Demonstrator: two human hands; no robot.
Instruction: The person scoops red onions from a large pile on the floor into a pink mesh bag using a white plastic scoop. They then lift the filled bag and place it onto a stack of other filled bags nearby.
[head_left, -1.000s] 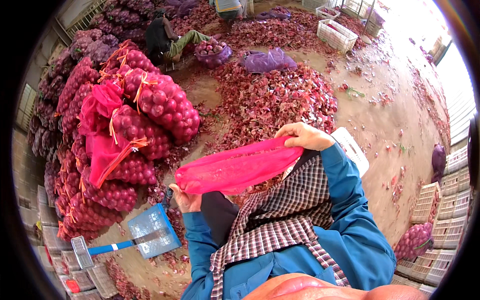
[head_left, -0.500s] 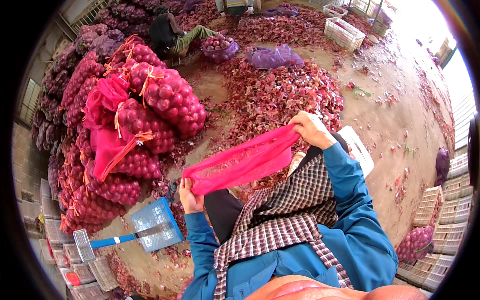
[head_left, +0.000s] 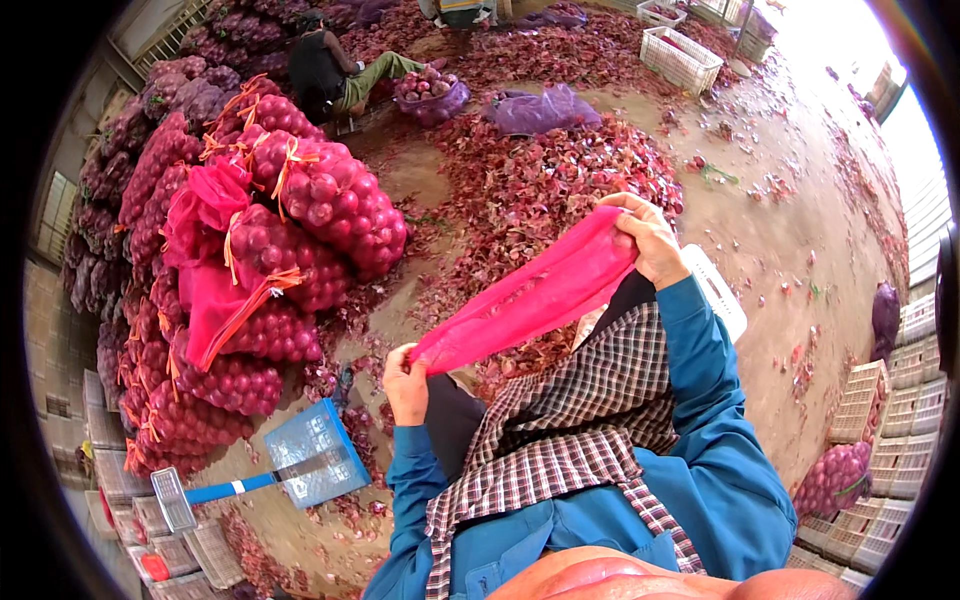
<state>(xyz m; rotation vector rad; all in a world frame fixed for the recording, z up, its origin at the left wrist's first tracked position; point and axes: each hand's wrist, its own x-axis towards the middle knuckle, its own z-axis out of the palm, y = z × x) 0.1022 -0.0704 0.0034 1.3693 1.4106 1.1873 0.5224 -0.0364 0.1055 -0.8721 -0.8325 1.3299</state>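
Observation:
A bright pink mesh bag [head_left: 535, 292] is stretched between my two hands above my lap, slanting up to the right. My left hand [head_left: 406, 388] pinches its lower left end. At the upper right end, my right hand [head_left: 650, 240] grips the gathered mesh with bent fingers. The bag hangs flat, with no onions seen in it. Beneath it lies a broad heap of red onion skins [head_left: 560, 180], partly hidden by the mesh and my knees.
Filled red onion sacks [head_left: 340, 205] with orange ties are piled at left. A blue platform scale [head_left: 318, 453] stands near my left side. Another person [head_left: 325, 65] sits at the back beside a purple sack of onions [head_left: 430, 95]. White crates [head_left: 682, 58] stand far right.
Both hands have moved: the right one up and to the right, the left one slightly right and up. The pink mesh bag now slants more steeply and looks narrower.

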